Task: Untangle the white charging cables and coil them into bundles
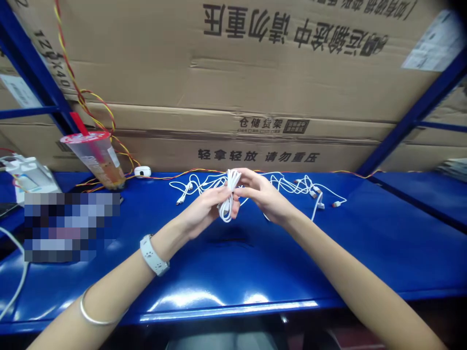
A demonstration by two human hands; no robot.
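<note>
A white charging cable (226, 209), folded into a small looped bundle, is held above the middle of the blue shelf. My left hand (204, 206) grips the bundle from the left, its fingers closed around it. From the right, my right hand (260, 192) pinches the same bundle near its middle, thumb and fingers together. Behind my hands lie more white cables, one loose group (197, 184) to the left and another tangle (304, 187) with visible plugs to the right. My fingers partly cover the held bundle.
A drink cup (105, 163) with a red straw leans at the back left, beside a white earphone case (142, 171). A pixelated object (69, 226) and a white device (31, 177) are at the left. Cardboard (233, 87) stands behind the blue shelf (368, 243); red-yellow wires run along it.
</note>
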